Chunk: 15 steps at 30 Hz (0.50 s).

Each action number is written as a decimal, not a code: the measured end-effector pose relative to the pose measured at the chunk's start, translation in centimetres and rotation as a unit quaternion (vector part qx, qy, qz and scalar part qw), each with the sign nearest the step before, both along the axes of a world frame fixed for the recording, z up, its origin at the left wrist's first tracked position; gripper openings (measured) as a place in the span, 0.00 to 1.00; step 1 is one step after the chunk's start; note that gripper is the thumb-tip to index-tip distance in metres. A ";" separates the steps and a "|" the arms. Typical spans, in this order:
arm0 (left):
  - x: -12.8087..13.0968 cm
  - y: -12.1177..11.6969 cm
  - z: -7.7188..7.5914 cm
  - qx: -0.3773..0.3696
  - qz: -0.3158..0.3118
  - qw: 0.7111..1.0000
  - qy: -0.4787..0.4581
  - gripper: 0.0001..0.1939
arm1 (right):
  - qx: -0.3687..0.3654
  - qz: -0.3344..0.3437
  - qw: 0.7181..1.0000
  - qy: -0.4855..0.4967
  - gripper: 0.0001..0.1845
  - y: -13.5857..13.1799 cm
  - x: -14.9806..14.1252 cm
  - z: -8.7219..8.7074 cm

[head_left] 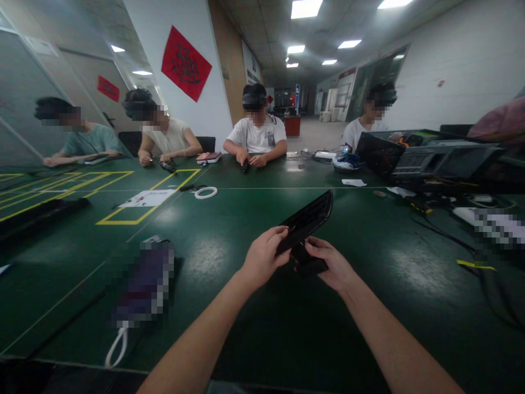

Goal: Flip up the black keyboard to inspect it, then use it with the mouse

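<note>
My left hand is closed around the near end of a flat black panel, which juts up and away to the right above the green table. My right hand sits just beneath it, fingers curled round a small black block. The two black pieces touch or overlap between my hands; I cannot tell whether they are joined.
A blurred dark object with a white cable lies at my near left. A white ring and a paper sheet lie farther off by yellow floor-tape lines. Black equipment and cables crowd the right. Several other people sit along the far edge.
</note>
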<state>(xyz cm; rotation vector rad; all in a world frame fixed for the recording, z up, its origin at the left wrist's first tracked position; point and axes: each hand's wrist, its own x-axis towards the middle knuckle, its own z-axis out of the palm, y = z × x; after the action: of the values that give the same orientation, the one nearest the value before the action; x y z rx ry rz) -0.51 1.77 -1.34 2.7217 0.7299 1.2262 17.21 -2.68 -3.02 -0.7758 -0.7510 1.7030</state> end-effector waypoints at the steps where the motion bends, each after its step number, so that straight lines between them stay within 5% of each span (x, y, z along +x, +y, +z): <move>1: -0.1 0.1 0.0 0.001 -0.010 1.000 0.002 0.13 | 0.002 -0.006 1.000 0.004 0.14 0.1 0.0 -0.2; 15: -0.8 -0.5 0.9 0.012 -0.047 0.998 0.041 0.25 | 0.044 -0.107 0.993 -0.027 0.26 -0.1 -0.3 -1.1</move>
<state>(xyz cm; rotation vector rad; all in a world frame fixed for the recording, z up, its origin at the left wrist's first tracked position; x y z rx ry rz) -1.27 1.22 -0.45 2.8048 0.5905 1.1157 16.90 -2.76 -4.15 -0.8147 -0.7469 1.4532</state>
